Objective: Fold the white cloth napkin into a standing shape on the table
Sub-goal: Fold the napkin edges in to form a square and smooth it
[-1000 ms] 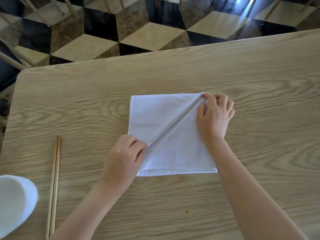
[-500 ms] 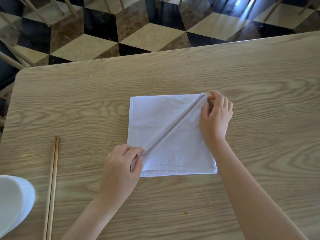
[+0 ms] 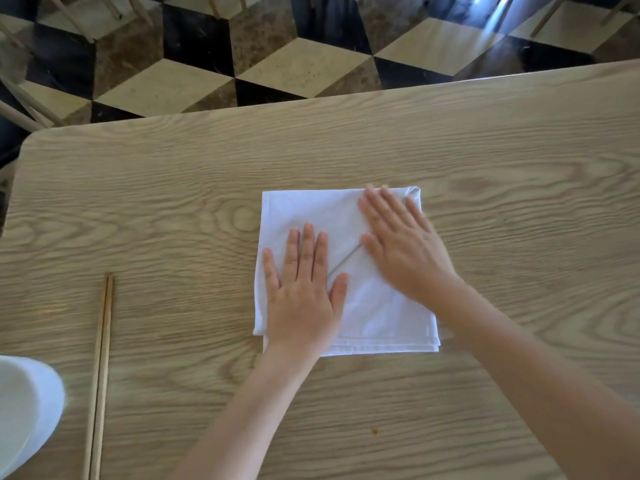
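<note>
Both hands are flat on the napkin point(image 3: 311, 213), palms down, fingers straight and slightly fanned out, nothing pinched or gripped. The left hand point(image 3: 303, 292) covers the near-left part, fingertips pointing to the far side, thumb out to the right. The right hand point(image 3: 403, 251) lies on the right half, angled so its fingers aim far-left, fingertips close to the far edge; it looks a bit blurred.

The napkin is a white, roughly square folded cloth lying flat on the table point(image 3: 519, 202), about mid-table and a bit right of center. It's pretty much square, so no real long axis, edges running parallel with the table's. A diagonal crease point(image 3: 344, 261) shows between the hands, running from near-left toward the far-right corner. That far-right corner looks a little bunched. The near edge shows layered hems.

No writing or labels readable on anything.

Off to the left, well apart from the napkin, a pair of chopsticks point(image 3: 102, 358) lie together pointing near-to-far. A white bowl point(image 3: 24, 410) sits at the near-left corner, cut off by the frame. Beyond the table is a checkered floor point(image 3: 294, 64).
</note>
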The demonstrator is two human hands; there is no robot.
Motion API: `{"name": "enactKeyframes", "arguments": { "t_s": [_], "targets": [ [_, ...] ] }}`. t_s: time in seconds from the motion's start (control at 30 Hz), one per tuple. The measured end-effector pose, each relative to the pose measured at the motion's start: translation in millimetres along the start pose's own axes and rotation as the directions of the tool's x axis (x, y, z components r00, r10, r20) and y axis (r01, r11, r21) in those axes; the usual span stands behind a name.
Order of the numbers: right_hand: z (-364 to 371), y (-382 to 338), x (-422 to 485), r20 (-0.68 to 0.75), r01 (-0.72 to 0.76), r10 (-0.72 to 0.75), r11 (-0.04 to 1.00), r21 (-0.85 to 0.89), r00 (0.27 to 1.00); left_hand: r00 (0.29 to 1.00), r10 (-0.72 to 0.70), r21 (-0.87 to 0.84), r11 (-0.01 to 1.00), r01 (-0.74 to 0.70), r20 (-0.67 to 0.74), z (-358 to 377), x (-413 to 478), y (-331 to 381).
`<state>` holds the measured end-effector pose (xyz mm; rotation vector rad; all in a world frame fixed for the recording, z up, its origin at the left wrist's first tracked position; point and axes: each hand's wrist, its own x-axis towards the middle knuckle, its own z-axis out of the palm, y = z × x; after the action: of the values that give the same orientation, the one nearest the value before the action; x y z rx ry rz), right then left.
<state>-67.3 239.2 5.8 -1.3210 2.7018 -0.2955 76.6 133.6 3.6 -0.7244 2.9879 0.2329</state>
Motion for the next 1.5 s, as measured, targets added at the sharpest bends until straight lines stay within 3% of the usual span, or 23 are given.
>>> {"name": "enactKeyframes", "arguments": {
  "t_s": [0.1,0.23,0.33,0.4,0.47,0.57,0.7,0.9,1.1,1.5],
  "targets": [
    [-11,31,6,-0.005,-0.181,0.181,0.983,-0.013,0.983,1.0,-0.019,0.009,1.0,0.019,-0.015,1,0,-1],
    [-16,41,10,0.026,-0.216,0.217,0.975,-0.056,0.976,1.0,-0.016,0.004,1.0,0.016,-0.005,-1,-1,0],
    [-21,48,9,-0.122,-0.371,0.38,0.925,0.085,0.917,1.0,-0.014,-0.012,1.0,0.014,-0.006,-1,-2,0],
    [-28,55,10,-0.27,-0.357,0.406,0.91,0.212,0.873,1.0,-0.012,-0.017,1.0,0.012,-0.014,-1,-1,0],
    [-35,60,16,-0.291,-0.233,0.284,0.952,0.199,0.914,1.0,-0.008,-0.013,1.0,0.008,-0.019,0,-1,-1],
    [-47,67,33,-0.152,-0.045,0.063,0.992,0.118,0.986,1.0,-0.006,-0.027,1.0,0.006,-0.025,0,-2,-2],
    [-62,74,45,-0.049,0.175,-0.175,0.985,0.005,0.983,0.999,-0.004,-0.044,0.999,0.003,-0.038,0,-3,-2],
    [-59,72,49,-0.073,0.299,-0.309,0.947,-0.121,0.948,0.994,0.071,-0.07,0.995,-0.077,-0.081,0,-4,-3],
    [-56,82,46,-0.134,0.376,-0.421,0.887,-0.269,0.897,0.997,0.058,-0.063,0.996,-0.061,-0.046,-2,-3,-2],
    [-53,90,46,-0.158,0.476,-0.547,0.812,-0.337,0.822,0.997,0.059,-0.034,0.998,-0.06,-0.04,-1,-3,-2]
  ]
}}
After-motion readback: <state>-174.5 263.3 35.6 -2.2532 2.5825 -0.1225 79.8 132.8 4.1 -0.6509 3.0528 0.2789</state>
